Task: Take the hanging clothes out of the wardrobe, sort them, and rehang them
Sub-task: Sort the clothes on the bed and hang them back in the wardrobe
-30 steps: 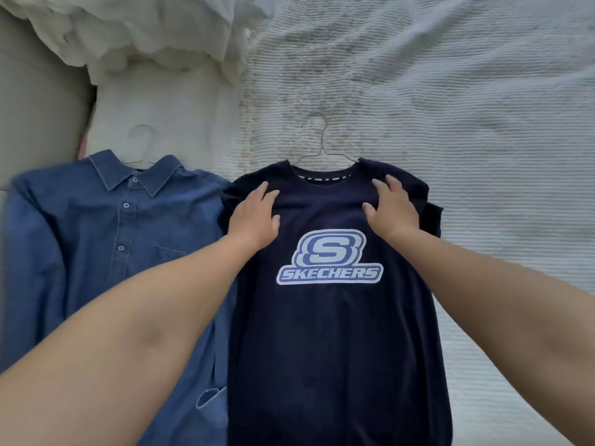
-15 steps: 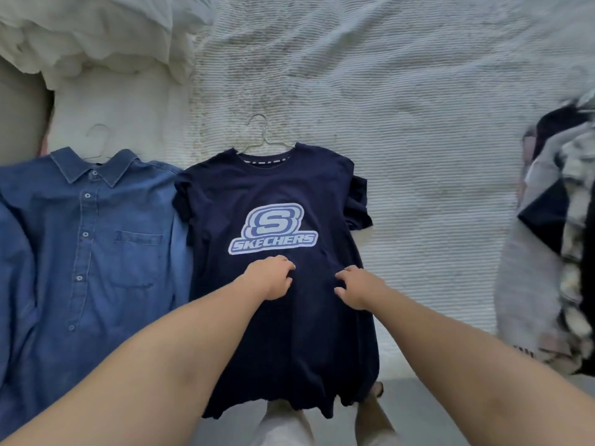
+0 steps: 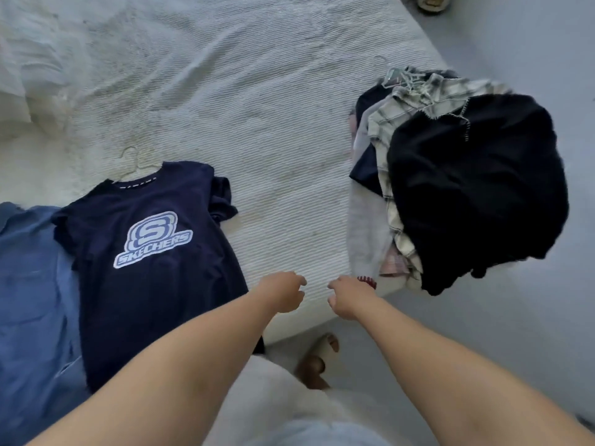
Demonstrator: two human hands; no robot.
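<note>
Bed (image 3: 257, 123) w/ ribbed white cover fills most of view; crumpled white bedding (image 3: 29, 69) at 10 o'clock; pale floor (image 3: 515, 317) at 3–4 o'clock (small blurred object (image 3: 433, 1) at 1 o'clock).

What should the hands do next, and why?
Probably reach right to the pile of clothes and lift the black garment on top. Both hands are empty, and the navy T-shirt already lies flat.
</note>
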